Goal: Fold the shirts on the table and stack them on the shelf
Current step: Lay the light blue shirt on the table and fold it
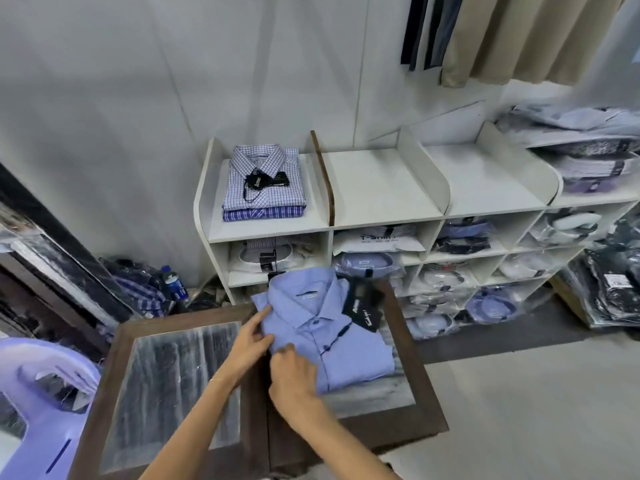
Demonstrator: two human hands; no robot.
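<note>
A folded light-blue shirt point(341, 336) with a black tag lies on the far right part of the dark-framed glass table point(180, 382), collar pointing away from me. My left hand point(250, 344) pinches the shirt's left edge below the collar. My right hand point(292, 374) grips the same edge a little lower, fingers curled on the fabric. On the white shelf point(384, 188) behind the table, the leftmost top bay holds a stack of two folded checked shirts point(264, 183).
Lower shelf bays are packed with bagged shirts point(491, 306). A purple plastic chair point(41, 393) stands at the left, a water bottle point(175, 282) on the floor beside the shelf. Bagged clothes point(606, 289) pile at the right; curtain and trousers hang above.
</note>
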